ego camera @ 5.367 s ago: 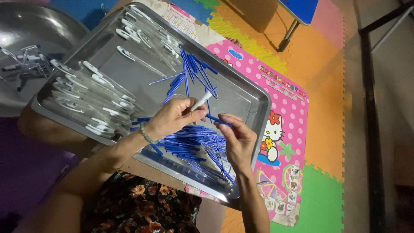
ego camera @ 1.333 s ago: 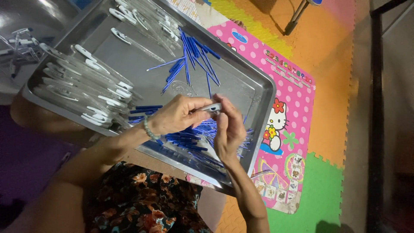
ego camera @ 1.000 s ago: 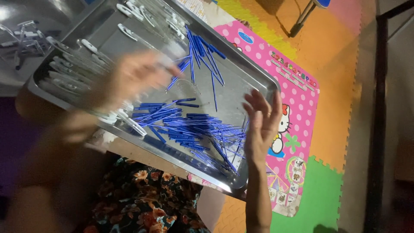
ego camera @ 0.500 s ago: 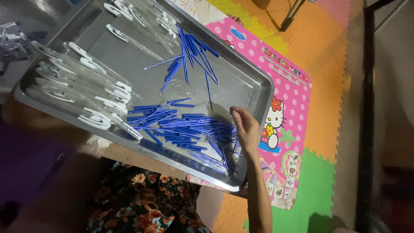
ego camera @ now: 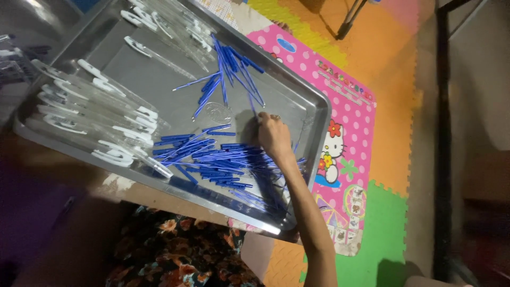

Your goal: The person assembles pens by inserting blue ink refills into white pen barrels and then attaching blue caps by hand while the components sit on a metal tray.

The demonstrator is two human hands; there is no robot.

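A steel tray [ego camera: 313, 101] sits tilted on my lap. My right hand [ego camera: 274, 136] reaches into its middle, back of the hand up and fingers curled down. The fingertips meet the near end of a thin blue pen refill [ego camera: 253, 104]; whether they pinch it is hidden. A loose heap of blue refills [ego camera: 212, 159] lies just left of the hand and under my wrist. A smaller fan of blue refills [ego camera: 228, 66] lies beyond the hand. Clear pen barrels with white caps [ego camera: 95, 117] are stacked along the tray's left side. My left hand is out of view.
More clear barrels [ego camera: 170, 24] lie at the tray's far edge. A round metal bowl [ego camera: 21, 32] holding clear parts sits at top left. Below the tray are coloured foam floor tiles [ego camera: 388, 106] and a pink cartoon mat [ego camera: 345, 138]. A dark metal frame [ego camera: 441, 133] stands on the right.
Both hands were together over the blue heap holding a pen. My left hand swung away left and left the view; my right hand moved farther into the tray toward the far refills.
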